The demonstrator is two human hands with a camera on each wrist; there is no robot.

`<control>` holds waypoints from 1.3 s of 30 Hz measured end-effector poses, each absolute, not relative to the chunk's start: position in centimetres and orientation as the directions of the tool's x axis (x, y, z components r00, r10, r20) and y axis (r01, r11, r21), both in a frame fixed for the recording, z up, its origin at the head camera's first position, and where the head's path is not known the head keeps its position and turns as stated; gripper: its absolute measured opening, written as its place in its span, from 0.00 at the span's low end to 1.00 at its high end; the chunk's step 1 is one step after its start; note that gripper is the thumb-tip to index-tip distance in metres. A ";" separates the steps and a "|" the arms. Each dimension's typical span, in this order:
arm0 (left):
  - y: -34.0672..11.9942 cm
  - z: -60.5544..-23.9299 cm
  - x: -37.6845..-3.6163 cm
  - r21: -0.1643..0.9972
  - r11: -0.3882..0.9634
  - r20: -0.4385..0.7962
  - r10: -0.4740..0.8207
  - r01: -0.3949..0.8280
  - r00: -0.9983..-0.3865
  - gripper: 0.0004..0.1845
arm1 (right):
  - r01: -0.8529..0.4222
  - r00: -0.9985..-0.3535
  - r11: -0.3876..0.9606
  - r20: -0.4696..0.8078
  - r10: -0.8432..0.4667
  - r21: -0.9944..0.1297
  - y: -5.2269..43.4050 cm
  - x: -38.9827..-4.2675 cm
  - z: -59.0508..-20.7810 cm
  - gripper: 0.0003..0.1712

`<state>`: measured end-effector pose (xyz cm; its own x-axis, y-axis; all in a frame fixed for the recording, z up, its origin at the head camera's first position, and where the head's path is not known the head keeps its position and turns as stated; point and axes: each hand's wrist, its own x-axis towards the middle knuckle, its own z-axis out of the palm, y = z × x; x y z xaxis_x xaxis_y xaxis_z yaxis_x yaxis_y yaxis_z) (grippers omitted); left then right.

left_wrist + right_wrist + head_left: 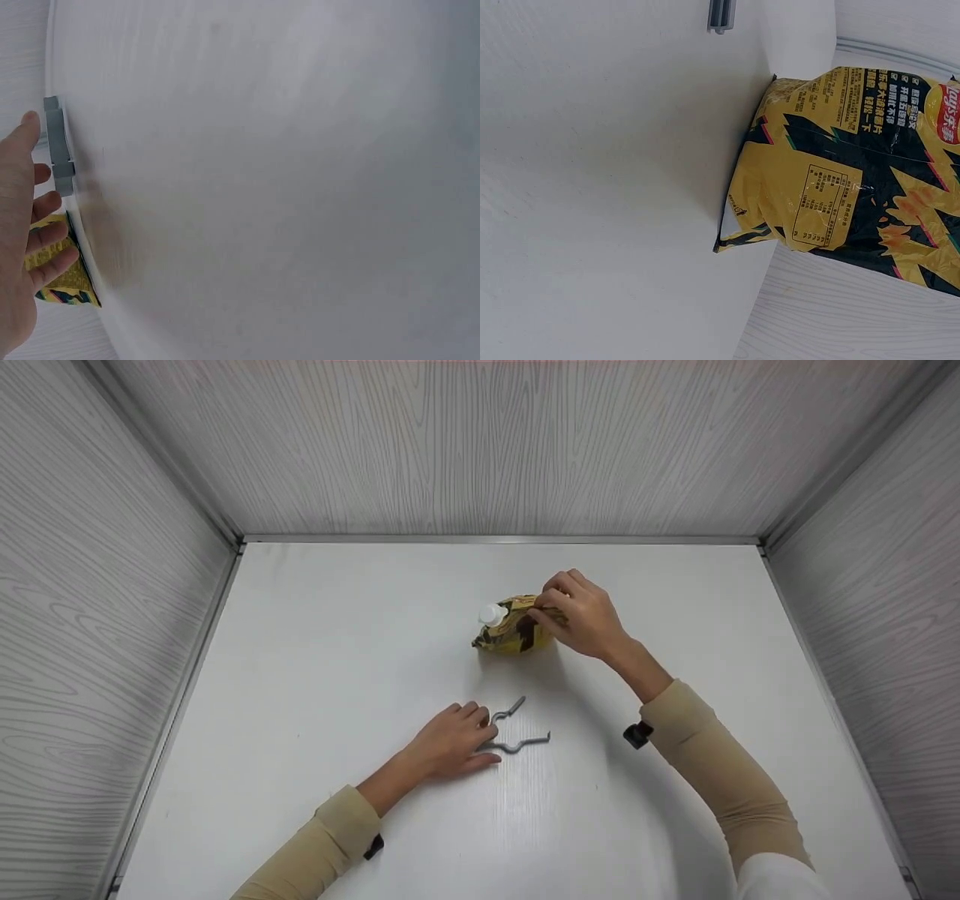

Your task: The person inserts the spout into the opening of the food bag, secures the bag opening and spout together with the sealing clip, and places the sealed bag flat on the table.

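The right hand (587,619) pinches the upper edge of a yellow-and-black bag (516,639) on the white table (337,622), with a white cap (492,614) at the bag's 10 o'clock. A splayed grey clip (58,139) lies at 6 o'clock from the bag; the left hand (454,741), at the clip's 9 o'clock, has thumb and fingers apart, contact uncertain.

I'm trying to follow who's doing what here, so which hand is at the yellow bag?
The right hand, farther up the table: it pinches the yellow bag near its top. The left hand is lower, by the grey clip.
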<state>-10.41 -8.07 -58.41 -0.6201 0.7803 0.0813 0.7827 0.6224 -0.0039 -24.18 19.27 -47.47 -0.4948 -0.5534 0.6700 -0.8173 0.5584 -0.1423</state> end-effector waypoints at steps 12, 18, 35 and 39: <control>-8.3 -58.5 -10.7 0.031 0.638 0.092 0.765 0.770 -0.637 0.23 | -0.816 -0.491 0.565 0.662 -0.566 -0.121 19.3 -24.2 -47.4 0.09; -8.6 -58.8 -10.7 0.041 0.644 0.108 0.758 0.764 -0.644 0.23 | -0.813 -0.496 0.569 0.659 -0.566 -0.123 19.3 -24.1 -47.3 0.09; -8.7 -58.7 -11.1 0.018 0.710 0.053 0.702 0.703 -0.710 0.28 | -0.812 -0.509 0.565 0.655 -0.558 -0.150 19.3 -24.0 -47.4 0.09; -8.7 -58.7 -11.2 0.030 0.725 0.037 0.687 0.688 -0.726 0.28 | -0.815 -0.502 0.561 0.658 -0.561 -0.144 19.3 -24.0 -47.4 0.09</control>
<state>-11.22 -8.75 -58.66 -0.7259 0.6868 0.0367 0.6878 0.7253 0.0304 -24.02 19.32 -47.38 -0.5024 -0.5612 0.6578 -0.8154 0.5607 -0.1444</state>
